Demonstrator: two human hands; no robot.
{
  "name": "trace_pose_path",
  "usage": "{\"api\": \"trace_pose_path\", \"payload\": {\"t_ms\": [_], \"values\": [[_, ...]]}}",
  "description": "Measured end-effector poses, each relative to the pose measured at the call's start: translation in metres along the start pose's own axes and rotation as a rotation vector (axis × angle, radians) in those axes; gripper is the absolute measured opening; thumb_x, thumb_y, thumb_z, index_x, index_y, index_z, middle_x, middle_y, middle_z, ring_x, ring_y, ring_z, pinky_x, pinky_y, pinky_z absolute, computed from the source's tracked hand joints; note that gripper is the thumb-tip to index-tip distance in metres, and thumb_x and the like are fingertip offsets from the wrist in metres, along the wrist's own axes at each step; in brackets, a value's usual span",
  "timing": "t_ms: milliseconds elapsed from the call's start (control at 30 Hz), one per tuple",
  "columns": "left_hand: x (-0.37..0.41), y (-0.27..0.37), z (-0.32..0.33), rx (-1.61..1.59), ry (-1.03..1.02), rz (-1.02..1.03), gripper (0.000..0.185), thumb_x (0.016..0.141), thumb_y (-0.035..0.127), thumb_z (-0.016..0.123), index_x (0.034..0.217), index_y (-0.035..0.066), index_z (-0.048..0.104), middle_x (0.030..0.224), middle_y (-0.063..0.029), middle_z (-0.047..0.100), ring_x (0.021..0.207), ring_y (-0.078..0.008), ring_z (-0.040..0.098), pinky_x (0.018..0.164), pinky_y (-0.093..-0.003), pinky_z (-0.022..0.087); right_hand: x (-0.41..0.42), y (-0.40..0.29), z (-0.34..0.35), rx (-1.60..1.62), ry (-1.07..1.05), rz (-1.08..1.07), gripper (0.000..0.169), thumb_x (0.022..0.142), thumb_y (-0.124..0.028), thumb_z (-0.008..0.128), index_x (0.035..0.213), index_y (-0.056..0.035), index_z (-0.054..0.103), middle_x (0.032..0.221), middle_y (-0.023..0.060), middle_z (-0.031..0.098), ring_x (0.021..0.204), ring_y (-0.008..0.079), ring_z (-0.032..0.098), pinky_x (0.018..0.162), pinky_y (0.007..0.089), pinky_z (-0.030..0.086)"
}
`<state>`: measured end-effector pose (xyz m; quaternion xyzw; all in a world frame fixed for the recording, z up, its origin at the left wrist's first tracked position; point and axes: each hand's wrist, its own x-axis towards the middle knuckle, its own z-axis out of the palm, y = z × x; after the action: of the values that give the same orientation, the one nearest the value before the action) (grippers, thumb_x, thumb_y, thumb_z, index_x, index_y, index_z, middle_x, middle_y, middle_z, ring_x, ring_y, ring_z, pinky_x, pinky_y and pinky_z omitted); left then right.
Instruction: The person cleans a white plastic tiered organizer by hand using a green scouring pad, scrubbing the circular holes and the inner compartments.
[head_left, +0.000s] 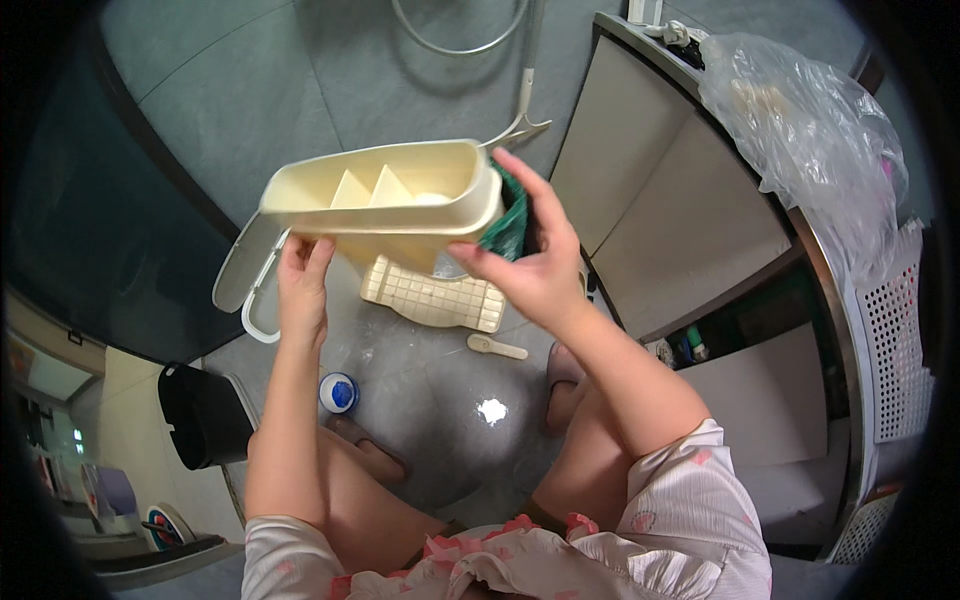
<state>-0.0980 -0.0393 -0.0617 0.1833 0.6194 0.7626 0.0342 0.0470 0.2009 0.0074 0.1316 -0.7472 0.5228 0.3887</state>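
A cream plastic storage container (405, 225) with thin upright dividers is held up in front of me, tilted. My left hand (303, 277) grips its underside near the left end. My right hand (536, 240) is around the right end, with a green scouring cloth (512, 217) pressed between palm and container wall. White rounded flaps (247, 262) show beside the container's left end; whether they are joined to it I cannot tell. Below, on the grey floor, lies a cream gridded plastic tray (435, 296), partly covered by the container. A small cream plastic handle-shaped piece (497, 346) rests nearby.
By my left foot stands a white-and-blue round tub (339, 393). Further left is a black bin (202, 416). A squeegee (521, 124) leans ahead, under a shower hose (465, 52). Cabinet doors (675, 165) border the right, with a clear plastic bag (810, 127) on top.
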Motion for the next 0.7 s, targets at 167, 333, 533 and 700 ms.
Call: {"api": "trace_pose_path", "payload": {"t_ms": [167,333,533,700], "values": [[-0.015,0.005,0.040,-0.266,-0.150,-0.247,0.070,0.094,0.063,0.051,0.139,0.009,0.048,0.140,-0.0073,0.053,0.128,-0.0210,0.049,0.109,-0.0402,0.035,-0.008,0.008,0.020,-0.262,0.088,-0.267,0.074,0.062,-0.004,0.084,0.130,0.0012,0.056,0.120,0.0182,0.065,0.109,0.0312,0.064,0.095,0.0377,0.049],[-0.022,0.025,0.068,-0.521,-0.133,-0.328,0.087,0.090,0.078,0.039,0.146,0.012,0.039,0.145,-0.0088,0.047,0.134,-0.0247,0.044,0.111,-0.0460,0.032,-0.014,0.014,0.031,-0.191,0.041,-0.266,0.069,0.069,-0.002,0.083,0.131,0.0035,0.052,0.121,0.0179,0.064,0.110,0.0249,0.064,0.097,0.0348,0.049],[-0.021,0.042,0.066,-0.602,-0.088,-0.323,0.077,0.088,0.064,0.053,0.142,0.011,0.040,0.141,-0.0108,0.046,0.133,-0.0280,0.043,0.108,-0.0523,0.035,-0.018,0.013,0.032,-0.024,-0.049,-0.243,0.052,0.080,-0.003,0.079,0.124,0.0039,0.052,0.127,0.0219,0.062,0.122,0.0312,0.060,0.105,0.0410,0.045],[-0.019,0.035,0.051,-0.750,-0.086,-0.253,0.053,0.088,0.029,0.054,0.133,0.001,0.049,0.124,-0.0158,0.061,0.112,-0.0305,0.061,0.102,-0.0462,0.046,-0.018,0.009,0.027,-0.003,-0.155,-0.206,0.029,0.086,0.004,0.066,0.115,0.0035,0.062,0.119,0.0206,0.068,0.113,0.0310,0.066,0.098,0.0371,0.051]]}}
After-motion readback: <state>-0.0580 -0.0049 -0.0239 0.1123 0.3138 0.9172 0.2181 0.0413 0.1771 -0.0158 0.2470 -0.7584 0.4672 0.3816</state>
